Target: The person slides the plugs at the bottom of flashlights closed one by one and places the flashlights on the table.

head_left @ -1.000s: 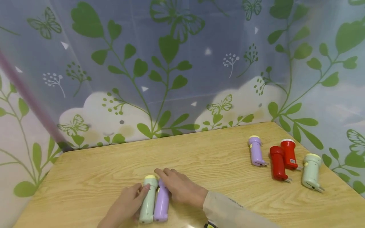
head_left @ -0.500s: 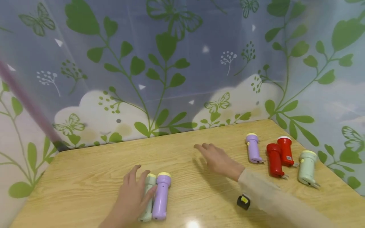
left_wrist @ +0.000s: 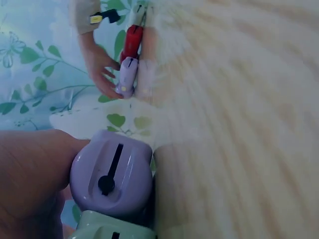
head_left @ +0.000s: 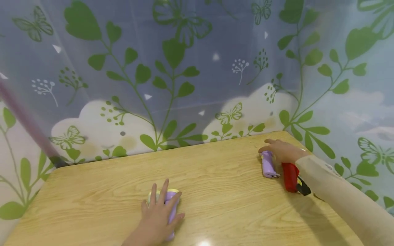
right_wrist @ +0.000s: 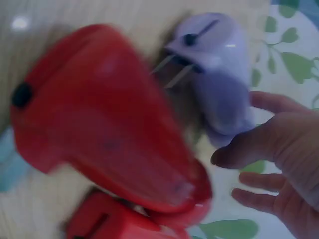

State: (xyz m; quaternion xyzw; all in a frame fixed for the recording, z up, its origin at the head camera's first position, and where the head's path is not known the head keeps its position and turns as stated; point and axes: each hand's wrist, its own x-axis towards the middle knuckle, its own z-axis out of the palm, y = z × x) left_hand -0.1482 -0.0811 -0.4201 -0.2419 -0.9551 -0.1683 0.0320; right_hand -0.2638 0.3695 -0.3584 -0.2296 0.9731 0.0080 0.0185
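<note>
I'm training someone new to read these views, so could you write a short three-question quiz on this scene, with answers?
1. True or false: in the head view, the left hand covers part of a red flashlight.

2. In the right wrist view, how many prongs stick out of the far purple flashlight?

3. In the head view, which is nearest the fingertips of the right hand?
A) a red flashlight
B) a green flashlight
C) the far purple flashlight

Key:
1. False; it covers parts of the near green flashlight and the near purple flashlight.
2. Two.
3. C.
</note>
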